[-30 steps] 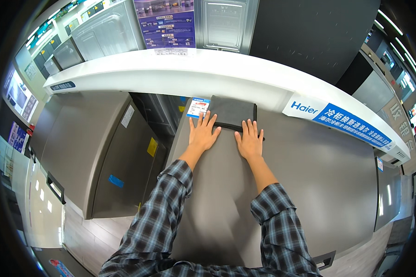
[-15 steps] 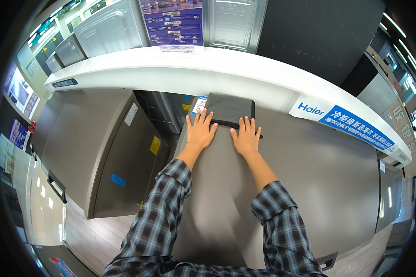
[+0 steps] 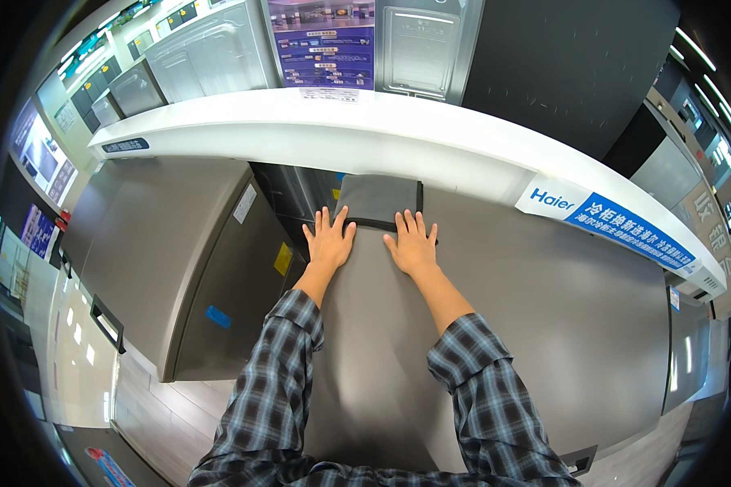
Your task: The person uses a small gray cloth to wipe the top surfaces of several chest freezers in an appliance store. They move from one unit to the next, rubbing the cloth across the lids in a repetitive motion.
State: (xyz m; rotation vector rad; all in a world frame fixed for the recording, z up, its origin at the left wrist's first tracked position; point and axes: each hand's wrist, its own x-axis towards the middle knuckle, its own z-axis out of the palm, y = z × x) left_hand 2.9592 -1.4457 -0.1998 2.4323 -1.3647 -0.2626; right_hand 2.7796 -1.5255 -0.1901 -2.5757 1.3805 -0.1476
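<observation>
A folded piece of dark grey fabric with a black edge (image 3: 378, 195) lies flat near the far left corner of a brown-grey chest freezer lid (image 3: 536, 325). My left hand (image 3: 330, 242) rests palm down at its near left corner, fingers spread, the fingertips reaching onto the fabric. Along the near right edge lies my right hand (image 3: 413, 243), also flat with fingers spread. Neither hand grips anything. What kind of item the folded fabric is, I cannot tell.
A white curved ledge with a blue sign (image 3: 629, 230) runs behind the freezer. Left, across a dark gap, stands another brown-grey chest freezer (image 3: 146, 243) with blue and yellow tape. Clear plastic bins (image 3: 211, 57) and a purple poster (image 3: 323, 49) stand beyond the ledge.
Both hands and the folded fabric have shifted left along the lid. The fabric now sits over the spot where a white and blue label showed. The view has turned slightly.
</observation>
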